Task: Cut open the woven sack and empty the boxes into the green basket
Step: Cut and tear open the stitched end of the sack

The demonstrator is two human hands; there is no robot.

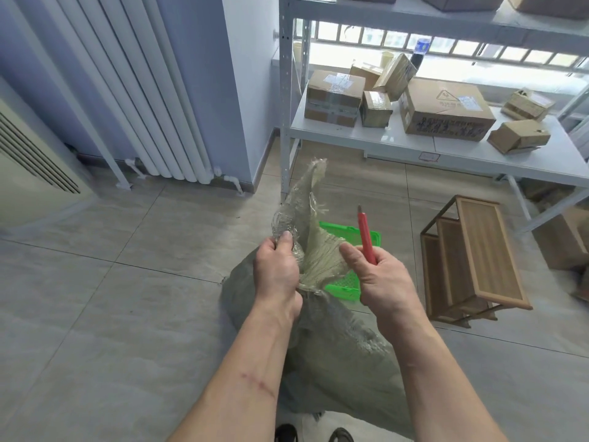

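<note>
Closest to the viewer, two forearms reach down over a grey-green woven sack (331, 355) that stands on the tiled floor (134, 301) between the person's shoes. The left hand (278, 272) grips the gathered, tape-wrapped neck of the sack, fingers curled round the bunched material, and holds it up. The right hand (381, 277) is closed round a red utility knife (365, 237), blade end pointing up and away, just beside the spread fabric of the neck.

The sack's mouth looks partly frayed, but the boxes are not visible; they are probably inside the sack.

Just behind the sack sits the green basket (345, 283), mostly hidden by the raised neck, so the tipping target is near.

The risks seem plain. The knife sits close to the left thumb, and a pull toward that hand could nick it. The slick tape may snag the blade and make it jump. A deep cut could score the boxes inside. Letting go of the neck could let the sack slump away from the basket.

To the right stands a low wooden rack (471, 263). Farther off, a white metal shelf (398, 140) carries several cardboard cartons (446, 106). A white radiator (153, 100) lines the pale blue wall on the left, and bright windows glare behind the shelving.
</note>
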